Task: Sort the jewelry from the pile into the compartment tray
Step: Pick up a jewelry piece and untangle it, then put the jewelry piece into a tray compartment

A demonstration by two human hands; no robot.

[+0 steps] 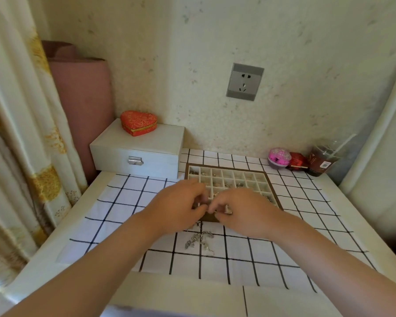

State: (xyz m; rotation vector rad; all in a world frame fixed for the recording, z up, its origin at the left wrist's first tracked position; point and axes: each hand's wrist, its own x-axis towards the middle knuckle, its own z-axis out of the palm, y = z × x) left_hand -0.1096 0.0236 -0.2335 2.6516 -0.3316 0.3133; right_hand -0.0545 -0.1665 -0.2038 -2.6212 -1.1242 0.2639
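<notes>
The jewelry pile (199, 240) sits on the checked cloth (124, 197) just off the near edge of the tray (226, 166), a loose tangle of silver bits. Some of the tray's compartments already have pieces in them, mostly toward its far-left corner and along the middle rows.

Right over the tray's near edge the two hands meet. The left hand (178, 202) comes in from the tray's left and the right hand (240, 209) from its right. The left fingers (200, 197) are curled in with the tips pinched together, and the right fingers (215, 205) are curled the same way, tip to tip with the left. They seem to be pinching a small piece between them, though it is hidden by the fingertips.

Beyond the tray's far-left corner stands a white box (137, 154) with a metal latch, and a red heart-shaped box (138, 122) sits on top of it. Off the tray's far-right corner, a pink ball (279, 157), a small red box (297, 161) and a cup (322, 161) of dark drink line up against the wall. A socket (245, 81) is on the wall above the tray. The worktop (181, 294) shows pale along the cloth's near edge, and a curtain (21, 133) hangs far to the left.
</notes>
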